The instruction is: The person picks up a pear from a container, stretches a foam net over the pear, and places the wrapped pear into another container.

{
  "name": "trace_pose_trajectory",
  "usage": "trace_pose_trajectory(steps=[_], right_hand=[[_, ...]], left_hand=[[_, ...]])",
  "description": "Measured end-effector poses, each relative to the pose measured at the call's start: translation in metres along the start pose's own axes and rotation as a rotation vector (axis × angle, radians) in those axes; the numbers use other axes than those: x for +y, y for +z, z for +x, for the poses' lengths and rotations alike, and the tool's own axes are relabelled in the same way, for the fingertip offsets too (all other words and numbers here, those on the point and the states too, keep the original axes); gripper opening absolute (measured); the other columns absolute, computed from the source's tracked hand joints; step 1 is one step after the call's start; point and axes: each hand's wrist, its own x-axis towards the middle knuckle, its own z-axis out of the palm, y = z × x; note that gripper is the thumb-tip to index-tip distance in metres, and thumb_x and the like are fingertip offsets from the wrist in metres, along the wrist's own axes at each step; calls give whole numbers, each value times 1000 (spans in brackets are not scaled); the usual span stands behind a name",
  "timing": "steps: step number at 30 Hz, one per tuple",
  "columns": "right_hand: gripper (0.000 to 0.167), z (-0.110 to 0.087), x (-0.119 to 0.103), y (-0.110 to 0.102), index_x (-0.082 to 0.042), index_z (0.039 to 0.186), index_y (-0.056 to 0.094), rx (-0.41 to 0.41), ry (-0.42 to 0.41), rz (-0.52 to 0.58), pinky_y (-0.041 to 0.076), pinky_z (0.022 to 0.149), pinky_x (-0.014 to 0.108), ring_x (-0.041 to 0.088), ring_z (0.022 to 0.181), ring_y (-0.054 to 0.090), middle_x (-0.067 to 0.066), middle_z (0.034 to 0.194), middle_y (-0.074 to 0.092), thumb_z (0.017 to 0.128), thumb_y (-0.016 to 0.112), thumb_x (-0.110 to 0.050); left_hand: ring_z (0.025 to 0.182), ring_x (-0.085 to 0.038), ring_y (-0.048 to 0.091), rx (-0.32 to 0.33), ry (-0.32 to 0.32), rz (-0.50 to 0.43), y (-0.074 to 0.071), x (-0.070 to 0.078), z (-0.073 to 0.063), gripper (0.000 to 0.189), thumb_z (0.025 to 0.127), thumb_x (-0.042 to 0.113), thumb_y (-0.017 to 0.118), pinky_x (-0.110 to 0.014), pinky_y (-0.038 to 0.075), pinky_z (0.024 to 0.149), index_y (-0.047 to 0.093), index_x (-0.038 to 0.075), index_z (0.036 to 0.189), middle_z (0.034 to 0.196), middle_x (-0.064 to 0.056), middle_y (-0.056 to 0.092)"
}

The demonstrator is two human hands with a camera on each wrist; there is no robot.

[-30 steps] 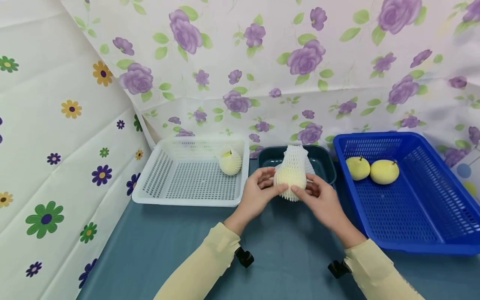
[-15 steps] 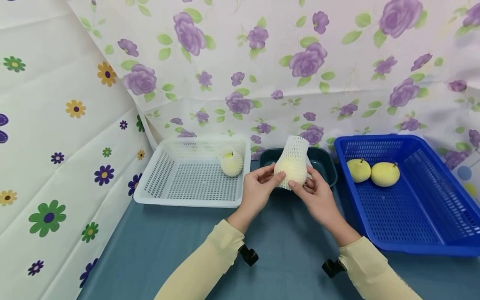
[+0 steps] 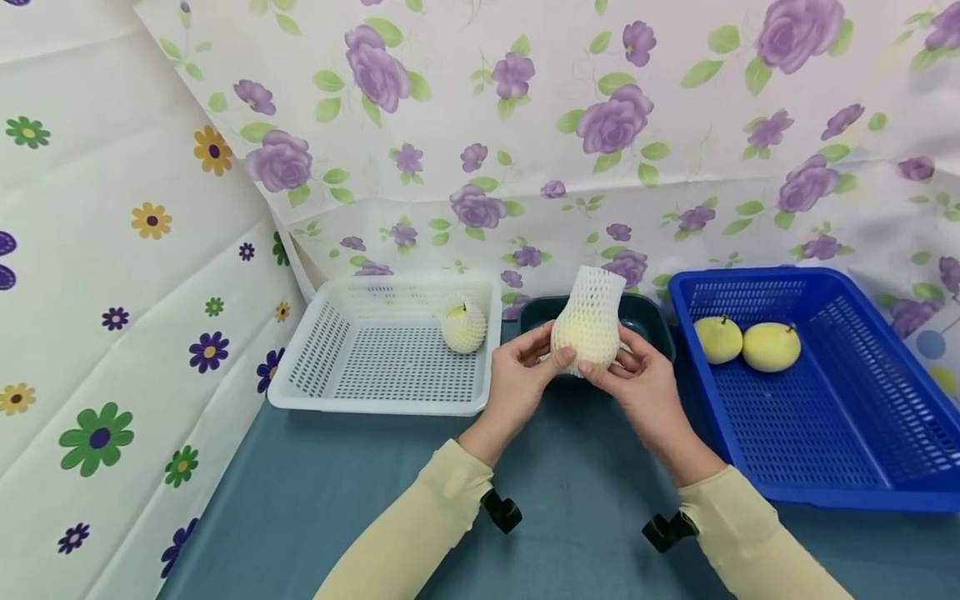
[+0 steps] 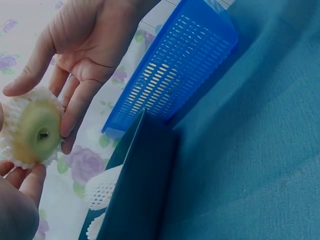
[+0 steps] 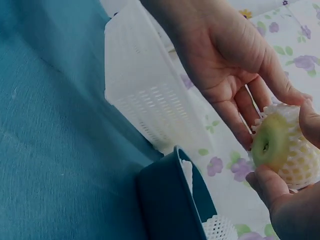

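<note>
Both hands hold a yellow pear (image 4: 42, 131) in a white foam net sleeve (image 3: 597, 292) above the dark green bin. My left hand (image 3: 519, 379) grips the pear's left side, thumb in front. On the other side my right hand (image 3: 639, 385) grips it the same way, the thumbs close together. The sleeve's narrow end stands up past the fruit. Both wrist views show the pear's bare bottom end at the sleeve's opening. More white foam sleeves (image 4: 104, 189) lie in the dark green bin (image 3: 660, 327) beneath.
To the left, a white basket (image 3: 300, 400) holds one pear (image 3: 462, 327) in a foam sleeve. A blue basket (image 3: 825, 433) on the right holds two bare pears (image 3: 771, 347). All three containers stand on a blue-green tablecloth (image 3: 570, 517) before a flowered backdrop.
The hands have lifted the sleeved pear up from low over the green bin's front. Its sleeve now tips slightly to the right. The pears in both baskets stay in place.
</note>
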Motion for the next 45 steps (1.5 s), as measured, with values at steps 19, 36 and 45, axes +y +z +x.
trace_pose_trajectory(steps=[19, 36, 45], right_hand=[[80, 0, 4, 5, -20, 147, 30, -18, -28, 300, 55, 82, 25, 13, 105, 62, 11, 141, 45, 81, 70, 2], [78, 2, 6, 12, -18, 140, 45, 119, -99, 200, 55, 78, 27, 16, 92, 70, 14, 136, 52, 72, 79, -2], [62, 1, 12, 7, -12, 140, 45, 103, -104, 249, 56, 74, 32, 17, 90, 70, 11, 129, 59, 83, 70, -8]], left_hand=[[114, -20, 60, 83, 28, -162, 10, -37, 1, 50, 80, 21, 74, -28, 53, 87, 58, 18, 128, 125, -4, 62], [115, -20, 60, 12, -55, -181, 4, -11, 7, 57, 83, 18, 72, -29, 52, 89, 50, 16, 135, 128, -7, 59], [112, -20, 61, 37, -117, -254, 5, -23, 9, 56, 82, 24, 73, -29, 53, 87, 52, 13, 132, 128, -9, 60]])
